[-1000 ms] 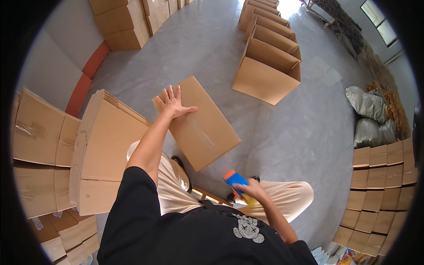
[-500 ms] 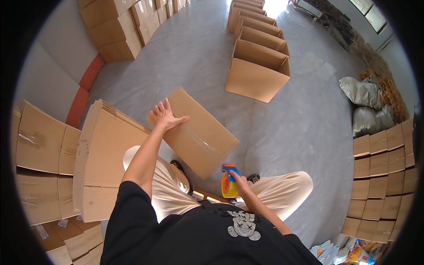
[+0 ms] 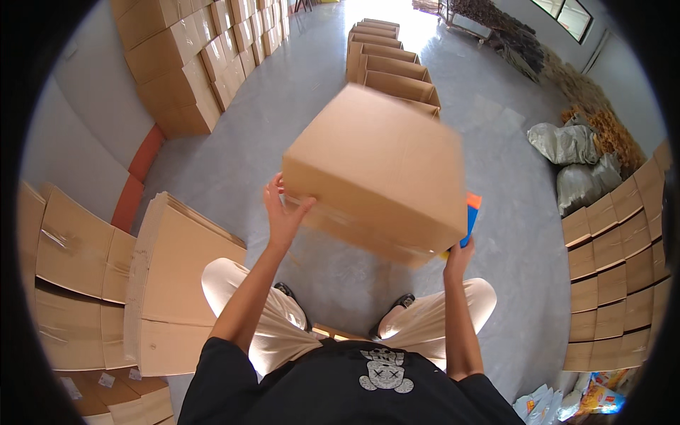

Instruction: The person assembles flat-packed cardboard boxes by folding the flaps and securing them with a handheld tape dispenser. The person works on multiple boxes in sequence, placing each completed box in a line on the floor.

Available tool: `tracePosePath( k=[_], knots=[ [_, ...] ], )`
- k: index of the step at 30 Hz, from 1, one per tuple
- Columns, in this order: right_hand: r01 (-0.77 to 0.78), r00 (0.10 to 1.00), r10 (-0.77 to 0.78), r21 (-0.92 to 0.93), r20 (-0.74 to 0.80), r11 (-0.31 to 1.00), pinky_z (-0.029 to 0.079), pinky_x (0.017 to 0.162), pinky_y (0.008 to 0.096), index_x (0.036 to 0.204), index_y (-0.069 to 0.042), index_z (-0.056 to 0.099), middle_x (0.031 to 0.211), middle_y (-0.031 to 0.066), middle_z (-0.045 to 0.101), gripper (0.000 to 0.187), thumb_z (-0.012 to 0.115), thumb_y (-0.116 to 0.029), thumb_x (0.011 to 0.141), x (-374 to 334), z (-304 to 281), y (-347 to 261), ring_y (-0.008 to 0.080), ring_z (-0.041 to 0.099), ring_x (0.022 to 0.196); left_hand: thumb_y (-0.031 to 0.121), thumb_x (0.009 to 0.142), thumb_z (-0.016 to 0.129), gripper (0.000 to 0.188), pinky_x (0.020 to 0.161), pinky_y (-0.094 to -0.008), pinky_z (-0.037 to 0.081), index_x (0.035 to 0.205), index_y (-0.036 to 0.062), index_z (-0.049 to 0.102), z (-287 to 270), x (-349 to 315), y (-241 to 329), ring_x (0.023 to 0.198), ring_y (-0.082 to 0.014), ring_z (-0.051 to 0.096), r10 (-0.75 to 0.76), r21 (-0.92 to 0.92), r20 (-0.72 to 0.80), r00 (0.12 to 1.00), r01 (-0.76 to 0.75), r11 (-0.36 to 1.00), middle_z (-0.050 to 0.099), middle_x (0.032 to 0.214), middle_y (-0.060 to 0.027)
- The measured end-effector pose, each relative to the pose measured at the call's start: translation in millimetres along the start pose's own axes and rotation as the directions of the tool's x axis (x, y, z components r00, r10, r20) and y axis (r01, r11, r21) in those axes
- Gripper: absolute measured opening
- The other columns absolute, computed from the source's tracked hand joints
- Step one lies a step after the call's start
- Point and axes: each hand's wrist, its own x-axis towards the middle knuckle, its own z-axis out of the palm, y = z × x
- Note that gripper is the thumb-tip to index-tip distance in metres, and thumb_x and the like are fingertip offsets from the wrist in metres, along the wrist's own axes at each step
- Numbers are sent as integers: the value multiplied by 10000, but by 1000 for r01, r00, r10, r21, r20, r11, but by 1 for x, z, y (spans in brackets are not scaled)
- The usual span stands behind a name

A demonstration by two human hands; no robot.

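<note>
A brown cardboard box is lifted off the floor in front of me, tilted and slightly blurred. At its near left corner my left hand grips it, thumb along the taped side and fingers behind the corner. My right hand is closed around a tape dispenser with blue and orange parts, by the box's right corner. Most of the dispenser is hidden behind the box, and whether my right hand also bears on the cardboard is hard to see.
Open-topped boxes stand in a row ahead. Flattened cartons lean by my left knee. Stacked boxes line the left wall, with more cartons at right. Beyond those lie silvery sacks; plastic packages sit at lower right.
The box has risen from the floor between my feet and turned over, with a broad plain face now upward. My right hand has moved right and forward with the tape dispenser to the box's side.
</note>
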Motion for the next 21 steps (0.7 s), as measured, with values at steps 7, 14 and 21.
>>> tracePosePath(
  k=[7,14,21],
  knots=[
    [-55,989,74,143,-128,988,513,654,284,961,31,586,841,116,657,345,685,-267,817,38,-11,11,200,660,713,345,697,788,923,987,-386,335,1389,3,283,-46,-4,5,1126,-264,439,37,135,-15,999,-35,990,450,1242,-140],
    [-229,973,221,158,71,960,511,630,268,966,25,588,829,106,663,316,678,-244,828,-13,7,52,171,645,667,352,756,709,937,1065,-569,147,1436,14,160,-273,-39,-130,1351,-432,142,-381,765,-530,758,621,171,180,1461,-252],
    [-333,912,284,128,297,934,519,608,271,957,-3,588,824,91,654,290,674,-248,828,-35,30,34,162,633,654,192,757,641,838,1123,-502,74,1445,47,185,-329,-92,-101,1419,-314,42,-469,882,-465,751,438,-173,92,1528,-161]
  ],
)
